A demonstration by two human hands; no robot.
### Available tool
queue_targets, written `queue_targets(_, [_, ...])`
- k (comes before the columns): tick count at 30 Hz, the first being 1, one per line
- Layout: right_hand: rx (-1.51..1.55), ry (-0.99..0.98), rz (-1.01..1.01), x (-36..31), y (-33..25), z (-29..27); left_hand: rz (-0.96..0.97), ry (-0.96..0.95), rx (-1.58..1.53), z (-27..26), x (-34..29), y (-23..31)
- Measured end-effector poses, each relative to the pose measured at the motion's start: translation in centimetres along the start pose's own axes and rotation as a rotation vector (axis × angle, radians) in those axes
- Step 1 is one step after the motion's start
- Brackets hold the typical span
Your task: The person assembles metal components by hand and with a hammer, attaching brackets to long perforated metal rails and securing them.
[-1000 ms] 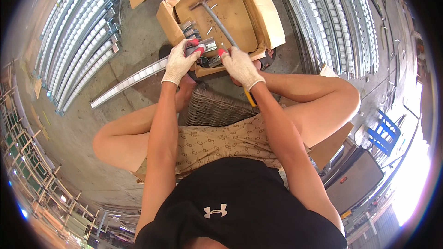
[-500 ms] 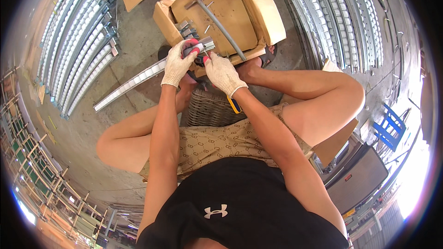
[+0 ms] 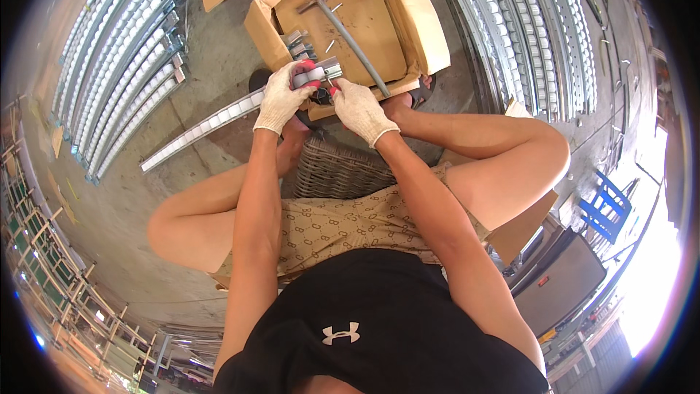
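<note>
A long metal roller track with white rollers slants from the lower left up to the front of a cardboard box. My left hand, in a white knit glove with red fingertips, is closed around the track near its upper end. Beside that end, my gloved right hand pinches with thumb and forefinger. What it holds there is too small to make out, perhaps a thin metal piece. A dark object shows below the track end between the hands, partly hidden by the fingers.
In the box lie a metal hammer and several small metal brackets. More roller tracks are stacked at the left, and others at the right. A wicker stool is beneath me. A blue plastic piece stands at far right.
My right hand has shifted slightly right, a little away from my left hand. The left hand keeps its grip on the roller track. The whole view has moved slightly.
</note>
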State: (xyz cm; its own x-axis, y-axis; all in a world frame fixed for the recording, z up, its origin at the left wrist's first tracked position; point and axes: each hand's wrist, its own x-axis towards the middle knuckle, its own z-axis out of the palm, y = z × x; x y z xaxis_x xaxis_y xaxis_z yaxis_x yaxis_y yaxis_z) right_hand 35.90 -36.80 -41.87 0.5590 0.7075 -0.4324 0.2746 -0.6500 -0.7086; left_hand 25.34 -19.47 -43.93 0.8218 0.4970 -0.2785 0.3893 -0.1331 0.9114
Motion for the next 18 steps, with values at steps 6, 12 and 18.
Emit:
queue_targets(6, [-0.201, -0.034, -0.007, -0.1, -2.2, -1.8, -0.006, 0.028, 0.016, 0.2, 0.0, 0.1])
queue_targets(12, [-0.34, -0.091, -0.029, 0.1, -2.9, -2.9, 0.033, 0.065, 0.056, 0.4, 0.0, 0.1])
queue_targets(18, [-0.451, -0.136, -0.038, 1.8, -3.2, -4.1, 0.057, 0.105, 0.191, 0.5, -0.2, 0.3])
